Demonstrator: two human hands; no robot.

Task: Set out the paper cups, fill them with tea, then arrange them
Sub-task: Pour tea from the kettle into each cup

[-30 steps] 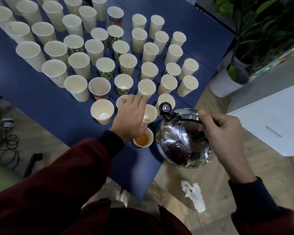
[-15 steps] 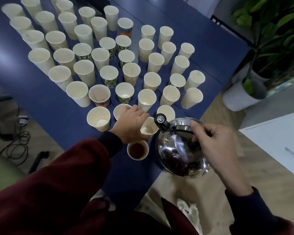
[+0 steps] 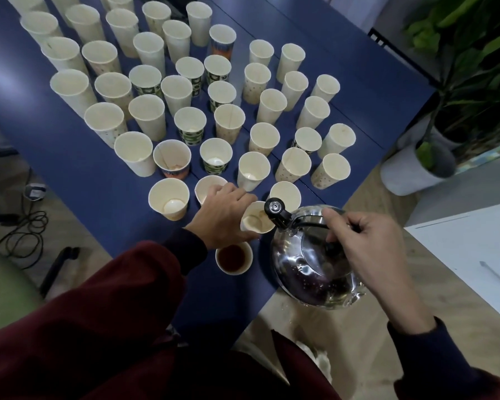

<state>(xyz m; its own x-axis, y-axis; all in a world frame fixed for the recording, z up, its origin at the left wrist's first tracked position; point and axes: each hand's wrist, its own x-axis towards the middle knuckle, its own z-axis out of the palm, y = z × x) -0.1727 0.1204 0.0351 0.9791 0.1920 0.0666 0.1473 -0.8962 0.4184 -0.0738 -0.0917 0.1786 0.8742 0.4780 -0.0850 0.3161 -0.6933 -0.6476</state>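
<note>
The spout of the steel kettle (image 3: 315,255) has edged in over the empty paper cup (image 3: 254,222) by the near corner of the bench (image 3: 84,174). Fingers of the left hand (image 3: 223,215) curl round that cup; fingers of the right hand (image 3: 367,249) clamp the kettle handle. A tea-filled cup (image 3: 233,257) stands nearer the corner.
</note>
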